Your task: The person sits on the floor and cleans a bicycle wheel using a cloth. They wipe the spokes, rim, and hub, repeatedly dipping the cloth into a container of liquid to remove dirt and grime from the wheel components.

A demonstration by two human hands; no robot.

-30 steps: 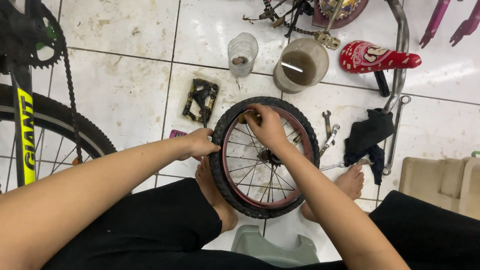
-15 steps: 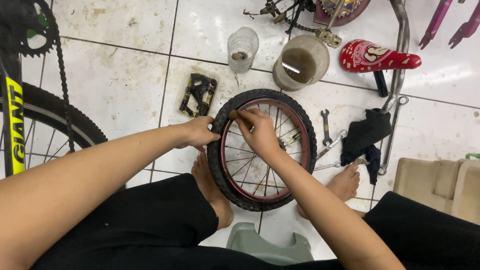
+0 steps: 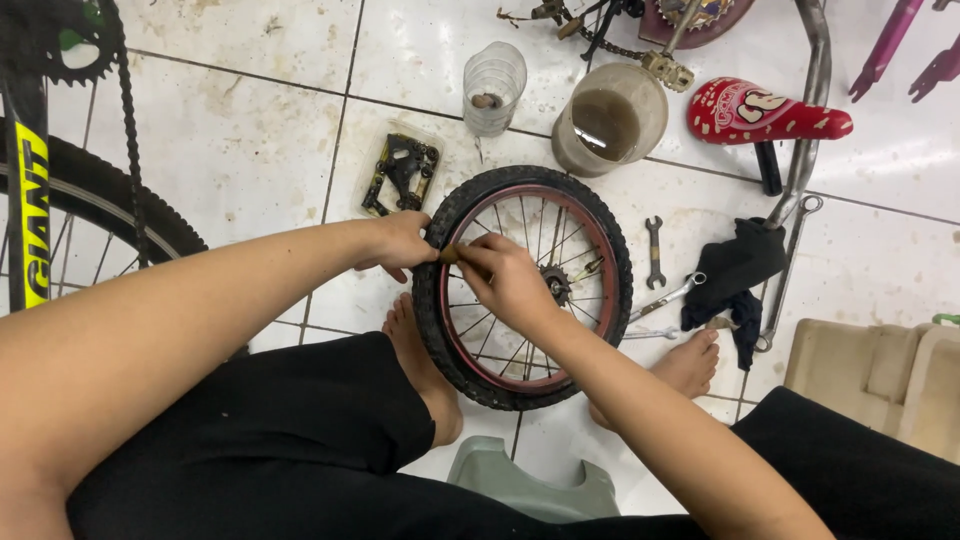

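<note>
Touching wheel [image 3: 525,290], both hands' grip.

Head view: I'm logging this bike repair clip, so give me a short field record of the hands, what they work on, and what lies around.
Left hand: grips the outer edge of the small wheel
Right hand: on the wheel's rim beside the left hand, pinching a small brownish piece
Wheel: black tyre, red rim, between the bare feet
Floor: dirty white tiles
Nearby: red saddle, wrenches, black cloth, clear cup
</note>
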